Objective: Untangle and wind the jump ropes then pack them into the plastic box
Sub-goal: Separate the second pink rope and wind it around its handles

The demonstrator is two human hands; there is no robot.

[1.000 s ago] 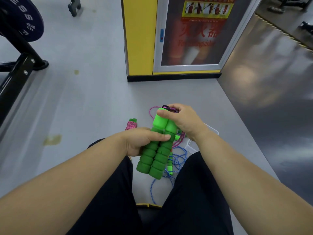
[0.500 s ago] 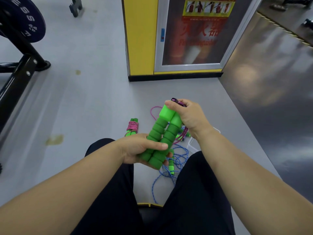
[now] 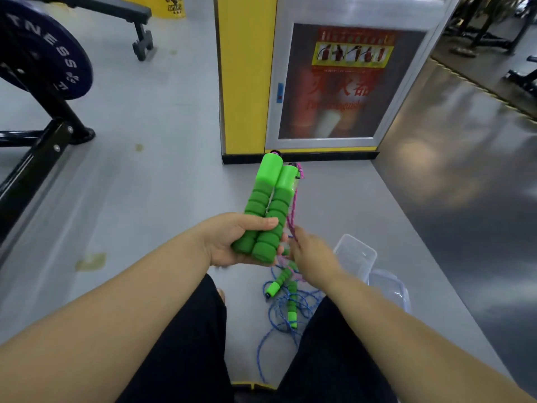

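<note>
- Green foam handles (image 3: 267,205), two held side by side and pointing up the frame, sit in the left hand (image 3: 229,242). Its thumb lies across their front and its fingers curl under their lower ends.
- Pink cord (image 3: 294,210) runs from the handle tops down their right side to the right hand (image 3: 312,257). That hand is motion-blurred, but its fingertips look closed on the cord, just right of the left hand.
- Below the hands, between the legs in black trousers (image 3: 189,344), a blue cord (image 3: 276,318) lies in a loose tangle on the grey floor (image 3: 159,184) around two more green grips (image 3: 274,286).
- Right of the right wrist, a clear plastic box (image 3: 354,254) stands open on the floor, with its lid (image 3: 390,289) just beside it toward the lower right.
- At upper centre stands a fire extinguisher cabinet (image 3: 334,82) against a yellow column (image 3: 247,68).
- At upper left is a dark weight plate (image 3: 43,59) on a black rack.
</note>
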